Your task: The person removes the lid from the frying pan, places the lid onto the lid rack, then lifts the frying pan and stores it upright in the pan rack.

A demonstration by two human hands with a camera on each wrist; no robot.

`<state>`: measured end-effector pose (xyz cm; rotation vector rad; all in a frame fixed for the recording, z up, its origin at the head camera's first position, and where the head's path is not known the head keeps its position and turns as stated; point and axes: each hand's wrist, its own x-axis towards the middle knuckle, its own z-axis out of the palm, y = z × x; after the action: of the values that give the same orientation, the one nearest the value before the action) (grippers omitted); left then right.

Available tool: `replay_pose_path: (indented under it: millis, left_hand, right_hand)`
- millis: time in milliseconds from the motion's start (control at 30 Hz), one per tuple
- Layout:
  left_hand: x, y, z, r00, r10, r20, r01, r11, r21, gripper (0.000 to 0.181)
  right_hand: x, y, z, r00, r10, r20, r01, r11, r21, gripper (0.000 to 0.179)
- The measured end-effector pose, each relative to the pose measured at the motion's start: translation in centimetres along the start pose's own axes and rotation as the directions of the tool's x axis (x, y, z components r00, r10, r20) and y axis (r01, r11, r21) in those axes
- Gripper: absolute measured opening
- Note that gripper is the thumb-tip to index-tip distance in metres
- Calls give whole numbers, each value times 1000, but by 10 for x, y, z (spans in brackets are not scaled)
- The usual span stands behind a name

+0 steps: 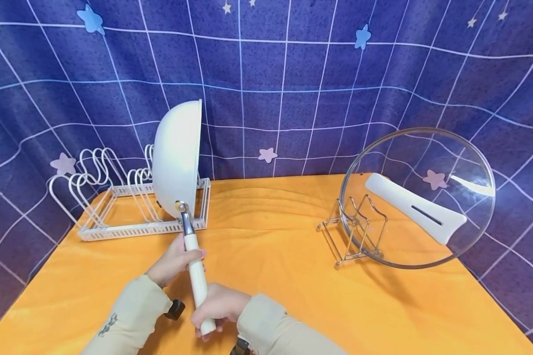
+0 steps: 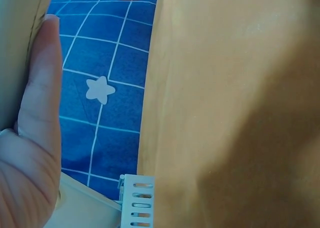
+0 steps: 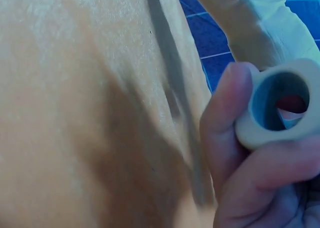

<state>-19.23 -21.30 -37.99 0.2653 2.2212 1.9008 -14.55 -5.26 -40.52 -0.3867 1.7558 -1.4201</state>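
Observation:
A white wok (image 1: 176,158) stands on its side at the right end of a white slotted rack (image 1: 137,229), its open face turned right. Its long white handle (image 1: 198,281) points towards me. My left hand (image 1: 173,261) grips the handle near the metal joint, thumb across the top. Farther down, my right hand (image 1: 222,305) holds the handle's end. In the right wrist view the hollow end of the handle (image 3: 245,130) shows between curled fingers. Whether the wok's weight rests on the rack cannot be told.
On the right, a glass lid (image 1: 466,231) with a white handle (image 1: 413,207) leans upright in a small wire stand (image 1: 357,222). An orange cloth (image 1: 271,236) covers the table. Behind hangs a blue gridded curtain (image 1: 266,64) with stars.

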Motion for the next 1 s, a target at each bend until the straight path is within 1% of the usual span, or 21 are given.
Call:
replay_pose_path:
  millis: [200, 367, 467, 633, 800, 900, 933, 1000]
  left_hand:
    - [1, -4, -4, 1000, 2, 11, -2, 1000, -1, 43]
    - [5, -8, -7, 1000, -28, 3, 28, 1000, -8, 55]
    - [7, -12, -9, 999, -42, -3, 42, 999, -16, 60]
    - [10, -17, -10, 999, -43, 7, 43, 998, -36, 59]
    - [13, -21, -12, 1000, -24, 7, 25, 997, -68, 68]
    - [12, -23, -14, 1000, -23, 17, 25, 997, -76, 66]
    - [11, -24, -15, 999, -25, 22, 27, 996, -79, 64]
    - [9, -26, -18, 999, -31, 33, 33, 996, -88, 58]
  right_hand:
    - [4, 3, 2, 999, -20, -41, 20, 1000, -8, 24]
    - [8, 3, 5, 996, -27, -85, 25, 999, -25, 24]
    - [11, 4, 6, 994, -21, -110, 17, 999, -36, 27]
    - [16, 8, 7, 991, -18, -133, 12, 999, -42, 29]
    - [21, 11, 7, 987, -26, -160, 20, 999, -34, 29]
    - [21, 11, 10, 982, -44, -185, 40, 999, -28, 28]
    - [21, 11, 11, 979, -51, -197, 45, 998, -39, 27]
    - [21, 10, 15, 968, -69, -241, 47, 994, -98, 25]
